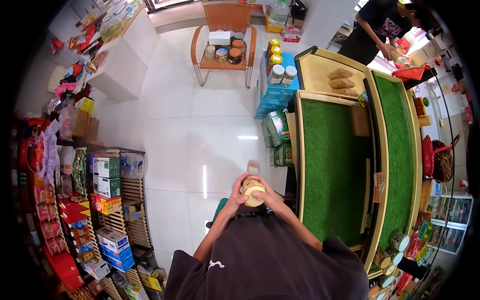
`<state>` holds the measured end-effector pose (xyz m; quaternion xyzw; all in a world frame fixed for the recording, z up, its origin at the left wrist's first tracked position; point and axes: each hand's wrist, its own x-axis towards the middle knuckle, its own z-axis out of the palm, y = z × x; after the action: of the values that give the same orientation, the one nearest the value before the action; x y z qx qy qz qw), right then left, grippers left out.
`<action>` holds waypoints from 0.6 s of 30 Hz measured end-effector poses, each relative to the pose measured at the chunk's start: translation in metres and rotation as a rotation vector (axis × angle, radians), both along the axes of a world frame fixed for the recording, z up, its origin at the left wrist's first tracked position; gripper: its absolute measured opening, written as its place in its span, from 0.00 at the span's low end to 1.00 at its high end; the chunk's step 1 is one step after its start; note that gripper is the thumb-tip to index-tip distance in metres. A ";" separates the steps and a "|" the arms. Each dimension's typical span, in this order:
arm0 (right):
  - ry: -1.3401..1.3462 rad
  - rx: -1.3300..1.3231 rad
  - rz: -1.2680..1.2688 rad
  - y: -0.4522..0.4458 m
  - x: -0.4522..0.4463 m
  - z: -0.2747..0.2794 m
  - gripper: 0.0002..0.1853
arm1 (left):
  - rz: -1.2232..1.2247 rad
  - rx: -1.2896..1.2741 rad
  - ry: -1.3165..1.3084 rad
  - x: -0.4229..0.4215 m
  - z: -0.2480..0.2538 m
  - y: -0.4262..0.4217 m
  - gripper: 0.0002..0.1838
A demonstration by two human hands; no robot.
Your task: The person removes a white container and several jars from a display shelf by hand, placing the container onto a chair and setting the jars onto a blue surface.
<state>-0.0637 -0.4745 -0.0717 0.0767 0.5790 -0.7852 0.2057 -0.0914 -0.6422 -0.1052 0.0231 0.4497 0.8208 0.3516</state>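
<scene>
In front of my chest, a small jar with a pale round lid (254,198) is held between both hands. My left hand (236,196) is wrapped around its left side, with the thumb near the lid. My right hand (270,194) closes on the right side, its thumb lying on the lid. Brownish contents seem to show behind the lid, but I cannot make out what they are. Just beyond the hands, a foot (253,167) shows on the white tiled floor (220,145).
A display stand lined with green turf (330,165) runs along my right, with bagged goods (341,81) at its far end. Jars (276,74) stand on blue boxes. A chair (223,25) holds more jars. Shelves of boxes (106,170) are left. Another person (382,25) handles a bag.
</scene>
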 end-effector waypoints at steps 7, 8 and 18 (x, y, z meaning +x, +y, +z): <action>-0.059 -0.294 -0.150 0.044 -0.076 -0.044 0.25 | -0.022 -0.145 -0.013 -0.085 -0.013 0.050 0.52; -0.045 -0.325 -0.196 0.052 -0.090 -0.048 0.25 | -0.042 -0.172 -0.018 -0.103 -0.016 0.060 0.51; -0.072 -0.359 -0.328 0.156 -0.187 0.005 0.28 | -0.292 -0.313 0.117 -0.241 0.025 0.166 0.42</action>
<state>-0.2512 -0.3187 -0.0665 0.1598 0.4025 -0.8951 0.1066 -0.3324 -0.4760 -0.0800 0.0806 0.5831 0.6784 0.4396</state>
